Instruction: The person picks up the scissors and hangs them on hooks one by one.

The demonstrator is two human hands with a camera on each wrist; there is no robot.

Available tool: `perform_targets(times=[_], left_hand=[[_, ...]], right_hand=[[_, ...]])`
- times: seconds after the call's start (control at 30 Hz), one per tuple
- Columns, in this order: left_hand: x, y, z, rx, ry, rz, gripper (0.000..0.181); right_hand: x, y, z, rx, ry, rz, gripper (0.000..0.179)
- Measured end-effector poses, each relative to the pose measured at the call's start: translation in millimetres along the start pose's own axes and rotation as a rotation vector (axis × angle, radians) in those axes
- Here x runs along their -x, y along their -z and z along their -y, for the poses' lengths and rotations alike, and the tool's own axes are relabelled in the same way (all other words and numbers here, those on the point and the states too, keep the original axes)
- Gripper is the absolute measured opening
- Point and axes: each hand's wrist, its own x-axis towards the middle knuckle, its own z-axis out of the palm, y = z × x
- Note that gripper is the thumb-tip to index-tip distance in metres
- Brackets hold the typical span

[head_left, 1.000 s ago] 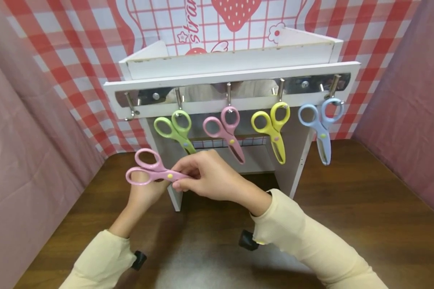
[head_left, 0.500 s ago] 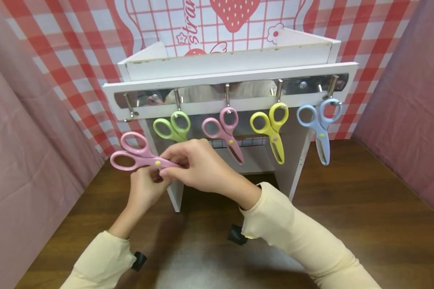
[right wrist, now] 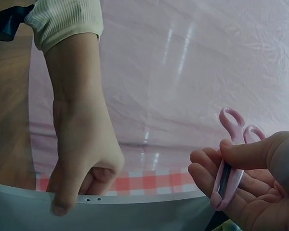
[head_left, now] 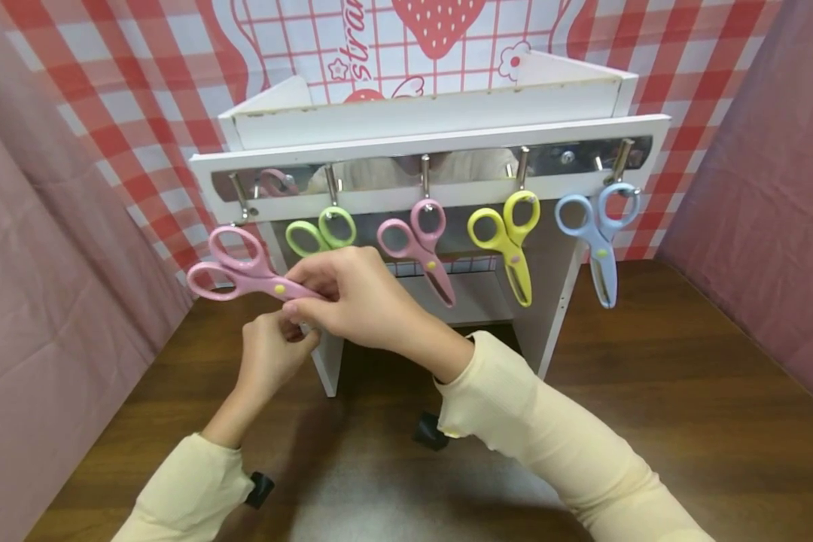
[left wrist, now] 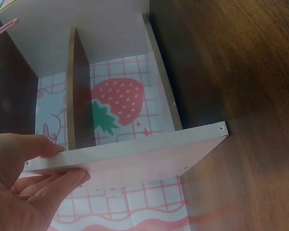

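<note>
My right hand [head_left: 366, 301] pinches a pair of pink scissors [head_left: 271, 286] by the blades, handle loops pointing left. One loop overlaps the bottom of the bare leftmost hook [head_left: 239, 194] in the head view. In the right wrist view the thumb presses the scissors [right wrist: 228, 180] against the fingers. My left hand [head_left: 271, 361] grips the edge of the white side panel [left wrist: 149, 149], thumb on one face and fingers on the other. From the other hooks hang green scissors [head_left: 336, 235], a second pink pair [head_left: 425, 252], yellow scissors [head_left: 513, 248] and blue scissors [head_left: 601, 245].
The white rack [head_left: 433, 139] stands on a brown wooden table [head_left: 657, 406]. Behind it hangs a red checked cloth [head_left: 135, 83] with a strawberry print. Pink cloths [head_left: 47, 248] close off both sides. Black camera mounts [head_left: 260, 489] stick out from the sleeves.
My right hand has carried the pink scissors left and up, from in front of the left hand to the leftmost hook. The left hand keeps its hold on the panel.
</note>
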Motion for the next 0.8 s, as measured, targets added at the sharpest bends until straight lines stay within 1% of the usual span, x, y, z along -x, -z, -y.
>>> perform_targets(times=[0.07, 0.13, 0.27, 0.4, 0.63, 0.73, 0.8], left_hand=[[0.0, 0.4, 0.1, 0.002, -0.002, 0.006, 0.028], [0.3, 0.5, 0.2, 0.004, -0.004, 0.009, 0.027], [1.0, 0.3, 0.6, 0.000, -0.016, 0.012, 0.013], [1.7, 0.4, 0.7, 0.005, -0.002, 0.021, 0.002], [1.5, 1.1, 0.0, 0.005, 0.023, 0.042, 0.011], [1.3, 1.5, -0.3, 0.001, 0.033, 0.049, 0.010], [1.1, 2.0, -0.8, -0.002, 0.039, 0.050, 0.006]], right_hand=[[-1.3, 0.2, 1.3, -0.010, -0.013, -0.004, 0.014], [-2.3, 0.3, 2.8, -0.021, -0.027, -0.010, 0.015], [-4.2, -0.8, 4.1, -0.027, -0.050, -0.025, 0.015], [-6.1, -2.1, 4.5, -0.029, -0.084, -0.033, 0.016], [-8.2, -3.7, 4.6, -0.021, -0.140, -0.032, 0.018], [-8.5, -4.6, 4.2, -0.030, -0.162, -0.029, 0.018], [-8.3, -5.5, 3.9, -0.041, -0.178, -0.026, 0.018]])
